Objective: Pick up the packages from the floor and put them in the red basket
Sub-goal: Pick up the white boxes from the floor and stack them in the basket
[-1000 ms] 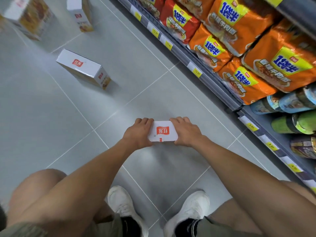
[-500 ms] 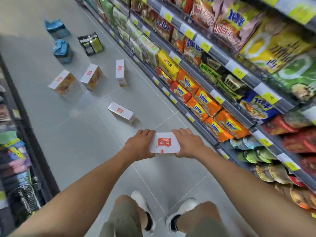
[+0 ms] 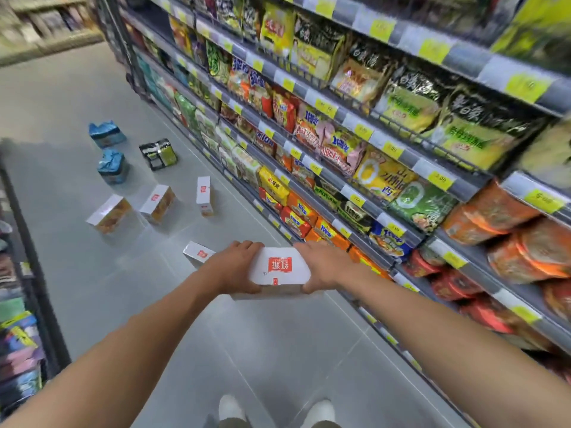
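I hold a white box with a red logo in front of me, well above the floor. My left hand grips its left end and my right hand grips its right end, fingers curled over the far edge. Several more packages lie on the grey floor ahead: a white box just behind my left hand, three white boxes farther off, two blue bags and a black-and-green pack. No red basket is in view.
Shelves packed with noodle packets run along the right side of the aisle. A dark shelf unit lines the left edge. My white shoes stand on the tiled floor below.
I have risen from a crouch to standing, lifting the white box off the floor with both hands. The view now reaches farther down the aisle.
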Demonstrator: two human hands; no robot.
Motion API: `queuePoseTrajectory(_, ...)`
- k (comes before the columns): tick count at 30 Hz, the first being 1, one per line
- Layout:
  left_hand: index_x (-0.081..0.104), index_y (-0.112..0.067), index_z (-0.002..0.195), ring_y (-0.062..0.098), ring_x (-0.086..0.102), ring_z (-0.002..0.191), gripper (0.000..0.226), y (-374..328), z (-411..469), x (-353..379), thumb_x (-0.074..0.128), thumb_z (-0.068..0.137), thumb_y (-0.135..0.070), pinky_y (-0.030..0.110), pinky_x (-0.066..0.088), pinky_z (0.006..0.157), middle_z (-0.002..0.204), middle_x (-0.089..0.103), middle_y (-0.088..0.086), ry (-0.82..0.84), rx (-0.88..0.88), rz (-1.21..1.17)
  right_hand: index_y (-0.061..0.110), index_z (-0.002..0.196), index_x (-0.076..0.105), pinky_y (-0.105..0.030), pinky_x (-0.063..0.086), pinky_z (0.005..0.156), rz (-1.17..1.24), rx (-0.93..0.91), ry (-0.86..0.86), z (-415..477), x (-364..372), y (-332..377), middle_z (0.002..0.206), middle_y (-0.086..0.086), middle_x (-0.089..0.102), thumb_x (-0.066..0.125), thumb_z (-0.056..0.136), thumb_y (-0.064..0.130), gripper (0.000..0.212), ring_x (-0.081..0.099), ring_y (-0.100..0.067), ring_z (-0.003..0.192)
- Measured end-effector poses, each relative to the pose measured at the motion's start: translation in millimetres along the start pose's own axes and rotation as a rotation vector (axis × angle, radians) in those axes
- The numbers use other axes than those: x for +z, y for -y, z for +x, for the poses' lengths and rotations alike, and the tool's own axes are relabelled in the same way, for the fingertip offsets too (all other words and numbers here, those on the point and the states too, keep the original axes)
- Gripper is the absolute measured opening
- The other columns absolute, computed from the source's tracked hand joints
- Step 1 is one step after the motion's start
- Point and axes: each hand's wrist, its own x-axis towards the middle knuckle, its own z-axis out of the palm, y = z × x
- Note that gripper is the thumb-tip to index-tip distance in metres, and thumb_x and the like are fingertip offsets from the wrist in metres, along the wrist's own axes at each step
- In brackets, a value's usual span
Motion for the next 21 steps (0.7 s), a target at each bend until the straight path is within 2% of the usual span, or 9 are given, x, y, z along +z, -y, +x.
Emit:
queuePoseTrajectory(8, 0.026, -0.027, 0.154, 0.019, 0.046, 0.129, 0.102, -55.6, 30.2, -16.3, 0.074, 0.072, -0.064, 0.041, 0.05, 0.103, 0.147, 0.048, -0.003, 0.081, 0.146, 0.114, 0.028, 0.145, 0.034, -0.042, 0.05, 0.093, 0.064, 0.159, -0.037, -50.8, 3.8, -38.2, 0.134, 0.0, 0.05, 0.08, 0.063, 0.06, 0.099, 0.048, -0.028, 0.125)
queuePoseTrajectory(12, 0.031, -0.026, 0.151, 0.024, 0.045, 0.132, 0.114, -85.0, 48.2, -28.8, 0.057, 0.053, -0.078, 0.045, 0.046, 0.105, 0.147, 0.048, -0.001, 0.137, 0.312, 0.209, 0.024, 0.15, 0.032, -0.045, 0.047, 0.102, 0.15, 0.316, -0.081, -87.4, 13.8, -46.0, 0.141, -0.005, 0.05, 0.074, 0.063, 0.074, 0.108, 0.048, -0.031, 0.128)
queuePoseTrajectory(14, 0.036, -0.027, 0.147, 0.023, 0.046, 0.131, 0.1, -104.6, 57.5, -32.5, 0.069, 0.062, -0.069, 0.042, 0.046, 0.104, 0.145, 0.05, -0.002, 0.144, 0.413, 0.245, 0.027, 0.151, 0.029, -0.048, 0.046, 0.105, 0.211, 0.402, -0.106, -108.9, 20.8, -48.4, 0.144, -0.003, 0.05, 0.06, 0.053, 0.087, 0.119, 0.047, -0.03, 0.13)
queuePoseTrajectory(16, 0.037, -0.028, 0.147, 0.024, 0.047, 0.131, 0.093, -129.3, 62.6, -31.7, 0.074, 0.069, -0.063, 0.042, 0.045, 0.104, 0.146, 0.05, -0.002, 0.162, 0.508, 0.29, 0.027, 0.147, 0.033, -0.048, 0.048, 0.102, 0.258, 0.493, -0.115, -134.9, 29.2, -49.5, 0.142, -0.001, 0.05, 0.054, 0.048, 0.09, 0.119, 0.048, -0.028, 0.129)
queuePoseTrajectory(19, 0.027, -0.029, 0.154, 0.024, 0.042, 0.138, 0.104, -167.7, 69.6, -21.9, 0.071, 0.069, -0.069, 0.044, 0.043, 0.109, 0.154, 0.043, -0.003, 0.176, 0.634, 0.37, 0.024, 0.144, 0.036, -0.044, 0.049, 0.098, 0.301, 0.637, -0.139, -179.8, 38.1, -47.6, 0.141, -0.003, 0.05, 0.052, 0.047, 0.087, 0.116, 0.049, -0.028, 0.129)
queuePoseTrajectory(21, 0.026, -0.03, 0.156, 0.022, 0.04, 0.14, 0.105, -198.3, 68.3, -10.6, 0.07, 0.069, -0.071, 0.041, 0.042, 0.109, 0.157, 0.04, -0.004, 0.179, 0.734, 0.403, 0.021, 0.146, 0.035, -0.045, 0.048, 0.1, 0.332, 0.723, -0.149, -215.7, 48.0, -44.3, 0.142, -0.006, 0.05, 0.053, 0.049, 0.086, 0.117, 0.049, -0.03, 0.129)
